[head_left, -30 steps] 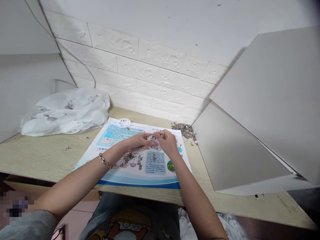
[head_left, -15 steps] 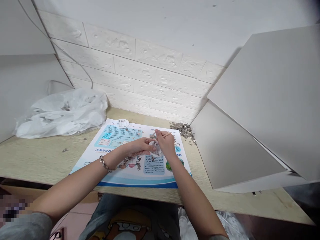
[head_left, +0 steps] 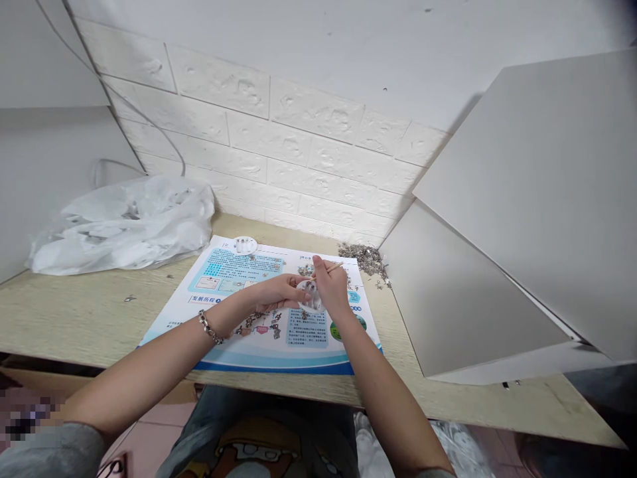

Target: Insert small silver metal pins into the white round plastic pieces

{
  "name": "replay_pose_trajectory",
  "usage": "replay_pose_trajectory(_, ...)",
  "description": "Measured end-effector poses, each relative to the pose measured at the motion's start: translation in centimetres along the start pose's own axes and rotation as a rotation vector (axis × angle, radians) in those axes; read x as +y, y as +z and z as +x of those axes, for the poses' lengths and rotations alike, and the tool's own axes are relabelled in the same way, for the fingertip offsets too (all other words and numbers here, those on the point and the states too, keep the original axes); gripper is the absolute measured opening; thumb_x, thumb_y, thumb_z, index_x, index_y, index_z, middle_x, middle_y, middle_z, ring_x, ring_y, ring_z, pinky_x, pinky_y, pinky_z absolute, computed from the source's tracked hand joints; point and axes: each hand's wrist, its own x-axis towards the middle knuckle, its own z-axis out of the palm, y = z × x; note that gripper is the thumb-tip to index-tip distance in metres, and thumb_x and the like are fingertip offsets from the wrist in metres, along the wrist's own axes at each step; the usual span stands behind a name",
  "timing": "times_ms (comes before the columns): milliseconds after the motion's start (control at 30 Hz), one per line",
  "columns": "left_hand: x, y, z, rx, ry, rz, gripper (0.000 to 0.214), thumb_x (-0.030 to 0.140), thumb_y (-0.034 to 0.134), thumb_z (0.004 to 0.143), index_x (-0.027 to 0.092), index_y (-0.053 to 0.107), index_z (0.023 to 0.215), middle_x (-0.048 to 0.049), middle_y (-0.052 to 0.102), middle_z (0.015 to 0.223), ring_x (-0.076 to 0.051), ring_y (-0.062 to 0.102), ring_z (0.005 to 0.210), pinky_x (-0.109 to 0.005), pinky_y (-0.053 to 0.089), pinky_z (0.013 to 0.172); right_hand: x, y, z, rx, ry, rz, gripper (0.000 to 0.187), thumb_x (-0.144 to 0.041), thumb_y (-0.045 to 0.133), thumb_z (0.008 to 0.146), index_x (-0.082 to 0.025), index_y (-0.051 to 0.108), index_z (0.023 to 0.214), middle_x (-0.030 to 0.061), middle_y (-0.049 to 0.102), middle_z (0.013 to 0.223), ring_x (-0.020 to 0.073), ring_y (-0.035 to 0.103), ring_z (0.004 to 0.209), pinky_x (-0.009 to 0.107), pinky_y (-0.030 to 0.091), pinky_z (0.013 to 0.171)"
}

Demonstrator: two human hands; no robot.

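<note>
Hands meet over the poster (head_left: 233, 265): your left hand (head_left: 276, 292) pinches a small white disc (head_left: 309, 296), right hand (head_left: 329, 287) grips a thin stick (head_left: 332, 267) at it

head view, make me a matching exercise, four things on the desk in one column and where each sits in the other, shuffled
Things:
1. plastic bag
2. heap of small metal parts
3. white disc
4. printed sheet

Places:
A. flat on the desk under both hands
B. between the left hand and right hand
C. crumpled at the far left of the desk
D. by the wall, next to the grey board

Pairs: 1-C, 2-D, 3-B, 4-A
</note>
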Motion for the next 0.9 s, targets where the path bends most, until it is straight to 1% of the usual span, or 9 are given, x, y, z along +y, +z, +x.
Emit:
replay_pose_trajectory(133,0.26,0.22,-0.03,0.004,-0.029,-0.123,0.042,0.026,0.069,0.068,0.015,0.057,0.107,0.0009,0.054,0.069,-0.003,0.040,0.048,-0.015,0.030,0.041,-0.12,-0.04,-0.04,-0.001,-0.019,-0.016,0.050,-0.057,0.042,0.078,-0.015,0.045,0.053,-0.0022,0.038,0.042,0.0081,0.035,0.041,0.021,0.027,0.043)
replay_pose_trajectory(233,0.44,0.45,-0.07,0.015,-0.043,-0.169,0.042,0.023,0.070,0.067,0.015,0.057,0.107,0.0018,0.055,0.069,-0.003,0.042,0.049,-0.014,0.031,0.042,-0.05,-0.02,0.07,-0.006,-0.021,-0.043,0.051,-0.058,0.041,0.078,-0.015,0.045,0.052,-0.0020,0.038,0.042,0.0084,0.036,0.042,0.021,0.027,0.044)
replay_pose_trajectory(367,0.48,0.48,-0.14,0.022,-0.054,-0.147,0.040,0.024,0.070,0.068,0.016,0.058,0.105,0.0023,0.055,0.068,-0.002,0.041,0.047,-0.013,0.029,0.040,0.05,0.03,0.12,-0.026,-0.005,-0.060,0.052,-0.059,0.039,0.078,-0.015,0.046,0.052,-0.0015,0.040,0.042,0.0087,0.036,0.042,0.021,0.028,0.044)
replay_pose_trajectory(500,0.53,0.38,-0.22,0.038,-0.056,-0.084,0.036,0.027,0.068,0.070,0.015,0.058,0.102,0.0037,0.050,0.062,-0.002,0.038,0.043,-0.013,0.025,0.037,0.03,0.09,0.06,-0.021,-0.010,-0.089,0.051,-0.058,0.038,0.079,-0.015,0.046,0.053,-0.0016,0.039,0.043,0.0087,0.037,0.043,0.021,0.028,0.045)
replay_pose_trajectory(633,0.53,0.37,-0.28,0.050,-0.045,-0.034,0.035,0.028,0.067,0.070,0.015,0.058,0.101,0.0034,0.049,0.064,-0.001,0.034,0.042,-0.014,0.022,0.036,0.04,0.26,-0.05,-0.014,-0.029,-0.116,0.050,-0.056,0.037,0.080,-0.015,0.043,0.052,-0.0023,0.035,0.042,0.0080,0.031,0.042,0.022,0.024,0.043)
replay_pose_trajectory(733,0.42,0.38,-0.29,0.055,-0.016,-0.026,0.036,0.026,0.067,0.069,0.016,0.058,0.102,0.0024,0.051,0.067,-0.002,0.036,0.046,-0.014,0.026,0.040,0.08,0.48,-0.19,-0.019,-0.060,-0.122,0.048,-0.054,0.037,0.082,-0.016,0.039,0.051,-0.0030,0.030,0.042,0.0079,0.026,0.041,0.023,0.020,0.042)
replay_pose_trajectory(900,0.10,0.16,-0.29,0.053,0.018,-0.045,0.029,0.021,0.066,0.065,0.014,0.061,0.093,-0.0008,0.057,0.072,-0.007,0.046,0.059,-0.017,0.036,0.052,0.03,0.82,-0.44,-0.037,-0.130,-0.101,0.046,-0.049,0.036,0.084,-0.017,0.030,0.051,-0.0034,0.024,0.044,0.0080,0.024,0.043,0.023,0.019,0.044)
